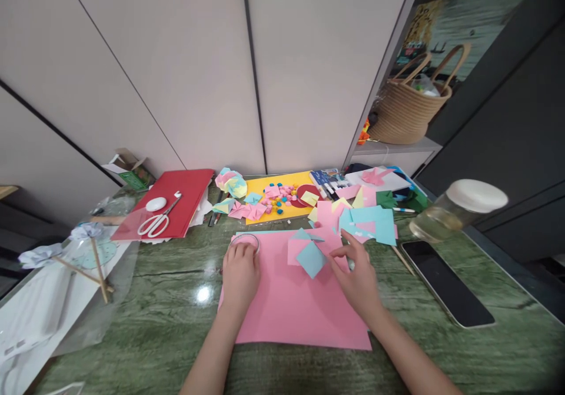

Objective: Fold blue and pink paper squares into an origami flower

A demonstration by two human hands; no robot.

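Observation:
My left hand (241, 274) is closed over a clear ring, apparently a roll of tape (247, 239), at the upper left of a large pink sheet (300, 309). Its fingertips are partly hidden. On the right, my right hand (357, 274) pinches the corner of a light-blue square of paper (311, 259) between thumb and forefinger, the other fingers raised. Behind that square are a small pink square (295, 252) and a folded light-blue piece (301, 235), both over the pink sheet's upper part.
White scissors (154, 224) rest on a red folder (180, 189). Yellow paper (260, 186) carries small coloured balls and paper pieces. To the right are blue paper (383, 224), a phone (445, 283) and a lidded bottle (454, 209). Wooden sticks (99, 271) lie left.

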